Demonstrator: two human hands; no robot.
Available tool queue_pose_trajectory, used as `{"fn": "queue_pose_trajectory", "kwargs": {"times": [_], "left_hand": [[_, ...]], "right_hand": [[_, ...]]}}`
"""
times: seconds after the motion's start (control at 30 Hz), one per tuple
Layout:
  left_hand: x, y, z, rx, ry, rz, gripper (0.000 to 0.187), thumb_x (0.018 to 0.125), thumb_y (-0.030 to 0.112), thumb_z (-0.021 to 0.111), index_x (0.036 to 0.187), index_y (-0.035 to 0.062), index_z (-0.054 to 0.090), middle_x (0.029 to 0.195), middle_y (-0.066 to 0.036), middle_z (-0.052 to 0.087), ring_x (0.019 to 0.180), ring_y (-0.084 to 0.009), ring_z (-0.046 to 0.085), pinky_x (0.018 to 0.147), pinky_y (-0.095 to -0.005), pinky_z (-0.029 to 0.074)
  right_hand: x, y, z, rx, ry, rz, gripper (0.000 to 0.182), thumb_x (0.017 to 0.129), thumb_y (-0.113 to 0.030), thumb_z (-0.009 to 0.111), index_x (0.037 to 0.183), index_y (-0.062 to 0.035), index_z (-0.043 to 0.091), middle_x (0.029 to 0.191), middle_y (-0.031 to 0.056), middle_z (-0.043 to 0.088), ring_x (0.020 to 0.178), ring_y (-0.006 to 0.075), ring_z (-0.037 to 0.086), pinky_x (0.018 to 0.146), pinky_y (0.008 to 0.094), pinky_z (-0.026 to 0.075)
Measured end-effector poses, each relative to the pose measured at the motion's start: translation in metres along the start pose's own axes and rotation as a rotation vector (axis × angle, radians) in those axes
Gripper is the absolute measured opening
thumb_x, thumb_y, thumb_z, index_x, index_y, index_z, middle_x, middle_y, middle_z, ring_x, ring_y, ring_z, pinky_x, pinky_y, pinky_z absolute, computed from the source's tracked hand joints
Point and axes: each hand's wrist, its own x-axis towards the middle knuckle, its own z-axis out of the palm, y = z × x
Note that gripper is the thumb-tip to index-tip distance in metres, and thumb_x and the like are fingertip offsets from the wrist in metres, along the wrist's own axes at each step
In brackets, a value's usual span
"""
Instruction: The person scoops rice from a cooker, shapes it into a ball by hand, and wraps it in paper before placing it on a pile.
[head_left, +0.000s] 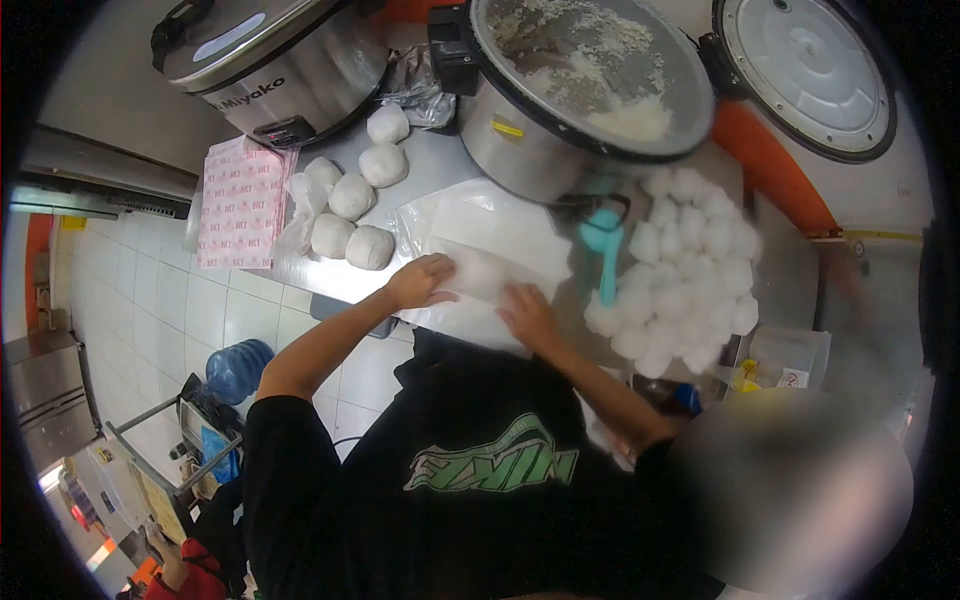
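Note:
My left hand (424,281) has its fingers curled over the left end of a white paper-wrapped bundle (472,270). On the bundle's right end, the bent fingers of my right hand (528,316) grip the paper. What is inside cannot be seen. Beneath lie white, slightly see-through wrapping sheets (480,212) on the metal table. Several round white wrapped parcels (352,197) sit left of my hands. To the right, a teal scoop (605,245) lies beside a large cluster of white rounded portions (690,270).
An open rice cooker (530,140) with rice inside stands behind the sheets, its lid (808,70) raised. A closed Miyako rice cooker (280,80) is at back left, near a stack of pink printed papers (240,205). A blurred round shape (790,490) fills the lower right.

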Motion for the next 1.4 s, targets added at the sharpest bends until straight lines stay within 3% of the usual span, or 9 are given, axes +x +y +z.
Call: {"fn": "queue_pose_trajectory", "kwargs": {"times": [0.17,0.37,0.5,0.6,0.7,0.8,0.97,1.17,1.4], "left_hand": [[-0.003,-0.032,0.009,0.080,-0.141,0.170,0.026,0.076,0.009,0.061,0.102,0.0023,0.062,0.109,-0.010,0.060,0.105,-0.0292,0.056,0.088,-0.0371,0.048],[0.057,-0.031,-0.022,-0.120,-0.613,-0.281,0.032,0.085,0.012,0.052,0.116,0.0090,0.055,0.098,-0.013,0.064,0.091,-0.0339,0.062,0.081,-0.0403,0.050],[0.093,-0.028,-0.001,0.031,-0.600,-0.462,0.046,0.072,0.017,0.073,0.114,0.0087,0.057,0.097,-0.016,0.065,0.093,-0.0348,0.063,0.078,-0.0404,0.051],[0.127,-0.018,-0.002,0.359,-0.859,-0.265,0.046,0.063,0.018,0.082,0.104,0.0088,0.064,0.095,-0.016,0.064,0.092,-0.0314,0.064,0.079,-0.0391,0.051],[0.107,-0.042,0.013,0.309,-0.591,-0.033,0.031,0.066,0.024,0.079,0.090,0.0089,0.068,0.093,-0.015,0.064,0.093,-0.0294,0.063,0.079,-0.0396,0.051],[0.075,-0.050,0.014,0.124,-0.564,-0.242,0.025,0.073,0.025,0.071,0.090,0.0082,0.064,0.094,-0.015,0.063,0.094,-0.0311,0.061,0.078,-0.0427,0.050],[0.032,0.000,0.027,-0.026,-0.196,-0.547,0.022,0.085,0.014,0.052,0.105,0.0038,0.054,0.096,-0.019,0.061,0.092,-0.0377,0.059,0.078,-0.0490,0.047],[0.027,0.032,0.037,-0.068,-0.096,-0.671,0.022,0.085,0.008,0.047,0.105,-0.0010,0.047,0.091,-0.023,0.060,0.084,-0.0430,0.061,0.075,-0.0530,0.048],[0.033,0.015,0.032,-0.198,-0.128,-0.634,0.023,0.084,0.001,0.047,0.107,-0.0012,0.048,0.079,-0.025,0.062,0.078,-0.0465,0.060,0.070,-0.0498,0.048]], "right_hand": [[-0.011,0.015,0.013,-0.045,-0.069,-0.007,0.024,0.084,-0.009,0.056,0.103,0.0053,0.057,0.100,0.0189,0.059,0.097,0.0337,0.055,0.086,0.0412,0.045],[0.030,0.034,0.012,0.202,-0.370,0.478,0.031,0.082,-0.016,0.064,0.106,0.0015,0.055,0.091,0.0243,0.062,0.096,0.0383,0.059,0.078,0.0446,0.049],[0.070,0.057,0.023,0.005,-0.533,0.485,0.045,0.072,-0.022,0.074,0.109,-0.0026,0.056,0.093,0.0218,0.063,0.093,0.0387,0.061,0.079,0.0451,0.050],[0.083,0.062,0.026,-0.177,-0.645,0.327,0.046,0.068,-0.023,0.077,0.104,-0.0028,0.059,0.094,0.0190,0.063,0.090,0.0384,0.062,0.080,0.0458,0.051],[0.089,0.051,0.010,-0.186,-0.556,0.302,0.035,0.070,-0.022,0.074,0.097,-0.0040,0.061,0.094,0.0168,0.064,0.088,0.0381,0.062,0.081,0.0464,0.050],[0.065,0.049,0.018,-0.044,-0.381,0.393,0.022,0.073,-0.017,0.070,0.088,-0.0046,0.060,0.089,0.0169,0.063,0.086,0.0379,0.061,0.078,0.0469,0.048],[0.033,0.029,0.044,0.150,0.045,0.425,0.012,0.076,-0.007,0.064,0.080,-0.0029,0.053,0.081,0.0181,0.061,0.079,0.0397,0.058,0.069,0.0485,0.045],[0.025,0.010,0.020,0.302,-0.087,0.551,0.019,0.076,-0.001,0.063,0.089,0.0001,0.049,0.082,0.0195,0.061,0.079,0.0410,0.060,0.070,0.0476,0.048],[0.003,-0.006,0.028,0.197,-0.135,0.435,0.025,0.089,-0.005,0.046,0.111,0.0071,0.050,0.100,0.0251,0.054,0.094,0.0384,0.055,0.081,0.0448,0.045]]}}
